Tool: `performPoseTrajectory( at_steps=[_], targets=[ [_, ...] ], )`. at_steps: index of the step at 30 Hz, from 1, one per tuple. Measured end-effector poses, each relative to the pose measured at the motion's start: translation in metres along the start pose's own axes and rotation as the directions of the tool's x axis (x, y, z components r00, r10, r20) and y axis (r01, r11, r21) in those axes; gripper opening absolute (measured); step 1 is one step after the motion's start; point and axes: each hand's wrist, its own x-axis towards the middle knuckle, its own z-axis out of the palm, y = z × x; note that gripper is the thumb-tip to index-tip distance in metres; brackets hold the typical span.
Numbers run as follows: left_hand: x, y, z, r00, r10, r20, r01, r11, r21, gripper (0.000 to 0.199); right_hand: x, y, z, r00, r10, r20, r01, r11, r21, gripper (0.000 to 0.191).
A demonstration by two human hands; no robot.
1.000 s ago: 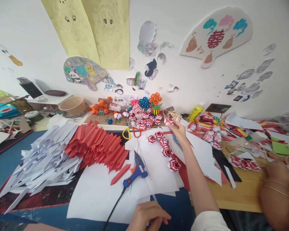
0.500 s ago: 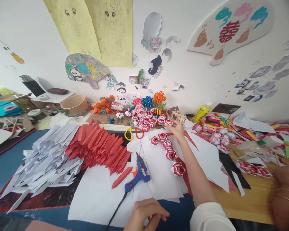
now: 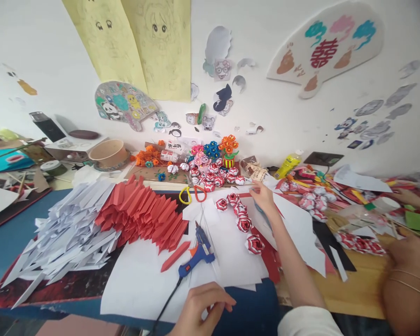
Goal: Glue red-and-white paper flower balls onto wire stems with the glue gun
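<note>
My left hand (image 3: pixel 207 305) hovers over the front edge of the white paper (image 3: pixel 140 284), its fingers loosely curved, with nothing visible in it. Just beyond it lies a blue hot glue gun (image 3: pixel 198 254), nozzle pointing away from me. My right hand (image 3: pixel 263 196) is stretched forward, fingers partly extended and apart from the nearest red-and-white paper flower (image 3: pixel 240 180), which sits at the right end of a cluster. Closer to me, several more paper flowers (image 3: pixel 244 223) stand in a line on white sheets. A single folded red strip (image 3: pixel 175 256) rests left of the glue gun.
Piles of folded white strips (image 3: pixel 70 224) and red strips (image 3: pixel 143 212) cover the left side. Yellow-and-red-handled scissors (image 3: pixel 193 195) lie behind the glue gun. On the right are a yellow bottle (image 3: pixel 289 164), paper scraps and another person's arm (image 3: pixel 408 284).
My right hand has drawn back slightly from the flower at the cluster's right end, leaving it there. My left hand has shifted a little left. Another person's hand now shows at the far right.
</note>
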Motion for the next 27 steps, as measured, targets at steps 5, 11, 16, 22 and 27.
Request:
performPoseTrajectory(
  at_steps=[5, 11, 16, 22, 27],
  targets=[
    [0.0, -0.014, 0.007, 0.997, 0.06, 0.055, -0.059, 0.998, -0.012, 0.037, -0.08, -0.004, -0.035, 0.998, -0.059, 0.001, 0.059, 0.991, 0.124, 0.045],
    [0.006, -0.024, 0.006, 0.981, 0.134, 0.14, -0.134, 0.991, -0.008, 0.033, -0.147, -0.012, -0.034, 0.996, -0.024, -0.084, 0.042, 0.974, 0.222, 0.034],
    [0.01, -0.015, -0.007, 0.966, 0.191, 0.172, -0.201, 0.979, 0.042, 0.035, -0.163, -0.008, -0.012, 0.979, 0.03, -0.202, 0.023, 0.967, 0.253, 0.033],
    [0.01, -0.017, -0.021, 0.975, 0.183, 0.124, -0.196, 0.975, 0.107, 0.037, -0.178, -0.006, 0.002, 0.93, 0.023, -0.367, 0.065, 0.973, 0.223, 0.032],
    [0.009, -0.019, -0.021, 0.976, 0.169, 0.139, -0.185, 0.976, 0.116, 0.037, -0.188, -0.011, 0.003, 0.891, -0.063, -0.45, 0.162, 0.969, 0.184, 0.024]
  ],
)
